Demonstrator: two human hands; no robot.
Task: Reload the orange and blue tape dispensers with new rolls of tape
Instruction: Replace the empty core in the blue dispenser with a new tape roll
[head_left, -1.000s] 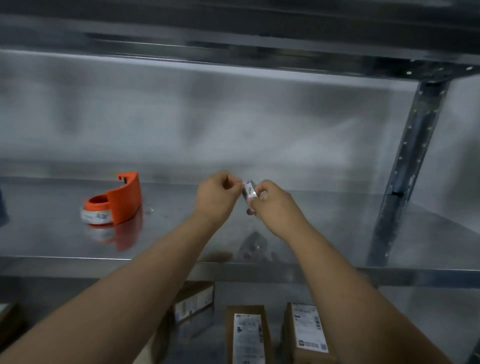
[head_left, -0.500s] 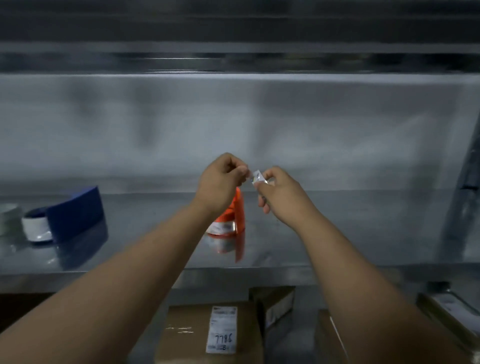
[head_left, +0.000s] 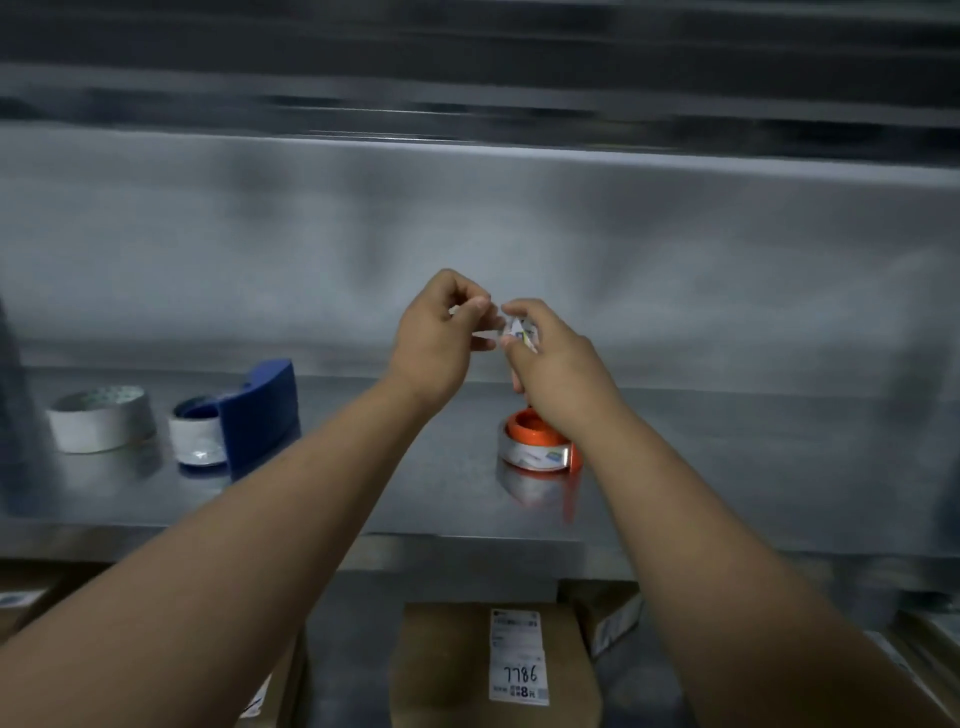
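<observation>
Orange dispenser below right hand

A grey metal shelf spans the view, backed by a dull metal panel, with the dark underside of an upper shelf overhead. Beneath the shelf's front edge, on a lower level, stands a brown cardboard box with a white label handwritten 7786. A smaller box stands just beside its right rear corner, and another box is blurred at far right.
</observation>
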